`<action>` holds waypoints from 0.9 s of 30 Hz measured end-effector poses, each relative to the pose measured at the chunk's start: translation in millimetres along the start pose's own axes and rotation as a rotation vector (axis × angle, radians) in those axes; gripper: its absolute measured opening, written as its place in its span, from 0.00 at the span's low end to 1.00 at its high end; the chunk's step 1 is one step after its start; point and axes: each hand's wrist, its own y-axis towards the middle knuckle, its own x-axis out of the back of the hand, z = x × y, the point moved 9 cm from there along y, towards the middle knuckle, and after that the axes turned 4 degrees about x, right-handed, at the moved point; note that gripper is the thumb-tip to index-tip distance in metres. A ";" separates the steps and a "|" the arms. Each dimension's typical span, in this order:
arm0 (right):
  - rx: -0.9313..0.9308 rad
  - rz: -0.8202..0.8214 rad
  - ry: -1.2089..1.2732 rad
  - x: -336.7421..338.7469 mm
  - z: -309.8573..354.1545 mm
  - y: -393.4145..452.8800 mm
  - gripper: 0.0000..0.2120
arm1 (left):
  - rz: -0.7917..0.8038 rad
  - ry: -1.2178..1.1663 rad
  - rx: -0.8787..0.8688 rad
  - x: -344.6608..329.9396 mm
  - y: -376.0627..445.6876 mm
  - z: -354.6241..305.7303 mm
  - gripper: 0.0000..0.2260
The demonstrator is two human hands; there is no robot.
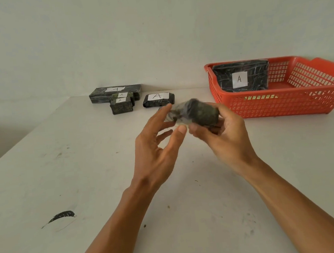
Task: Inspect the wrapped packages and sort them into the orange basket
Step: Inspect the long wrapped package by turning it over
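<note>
One small wrapped package (pixel 196 112) is up in the air between two hands, just in front of the orange basket (pixel 282 103) and a bit to its left. It looks blurry, so it is likely being turned so every side can be checked. The right hand (pixel 222 135) has its fingers (pixel 197 130) closed around the dark end of the package and carries it. The left hand (pixel 159 143) has its fingers (pixel 165 111) spread apart, with only the tips near the pale end of the wrap. I cannot tell if they touch it. I think this hand is there to help spin it or feel the wrap.

Inside the basket, one big package with an A label (pixel 241 77) leans against the back wall, so one is sorted already. Four more packages sit well to the left of the basket at the back of the white counter (pixel 84 165): a long package (pixel 116 92), two little stacked packages (pixel 121 105), and a flat package (pixel 158 99) nearest the basket. They wait their turn. A black smear (pixel 61 216) marks the counter, far from the basket.
</note>
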 end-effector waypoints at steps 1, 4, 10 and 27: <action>-0.045 -0.034 0.083 1.9 -2.4 0.8 0.19 | -0.033 0.031 -0.007 4.1 1.6 0.8 0.24; -0.195 -0.063 0.249 4.1 -12.2 0.4 0.20 | -0.164 0.116 0.036 22.5 8.0 9.6 0.24; -0.366 0.033 0.449 -8.7 -21.8 -4.5 0.28 | -0.082 -0.060 0.306 32.0 16.3 45.2 0.27; -0.468 -0.004 0.128 -20.8 -17.0 69.5 0.22 | 0.327 0.184 0.424 5.9 46.0 43.1 0.24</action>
